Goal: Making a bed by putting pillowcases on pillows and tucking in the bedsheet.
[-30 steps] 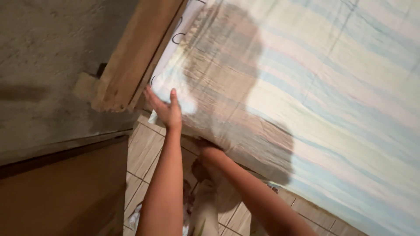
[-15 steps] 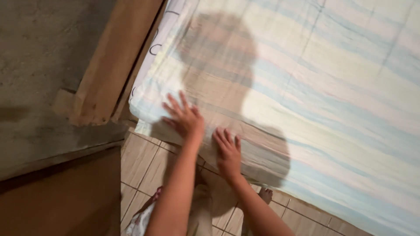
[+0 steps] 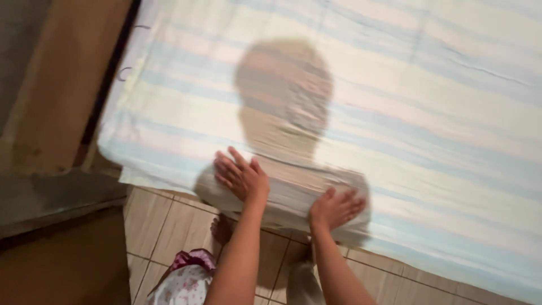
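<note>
A bed sheet point(image 3: 406, 107) with pale blue, cream and white stripes covers a mattress that fills most of the view. My left hand point(image 3: 241, 176) lies flat on the sheet near the mattress's near edge, fingers spread. My right hand point(image 3: 334, 208) presses flat on the sheet a little to the right, right at the edge, fingers spread. Neither hand grips anything. My head's shadow falls on the sheet above both hands.
A wooden bed frame board point(image 3: 53, 85) runs along the left end of the mattress. Tan floor tiles point(image 3: 169, 231) lie below the edge. My bare foot point(image 3: 220, 229) and patterned clothing point(image 3: 183, 279) show at the bottom. A brown panel point(image 3: 56, 265) stands at lower left.
My hands came up from the mattress's corner and underside onto the sheet's top, then slid right along the near edge. The view shifted right, showing more sheet.
</note>
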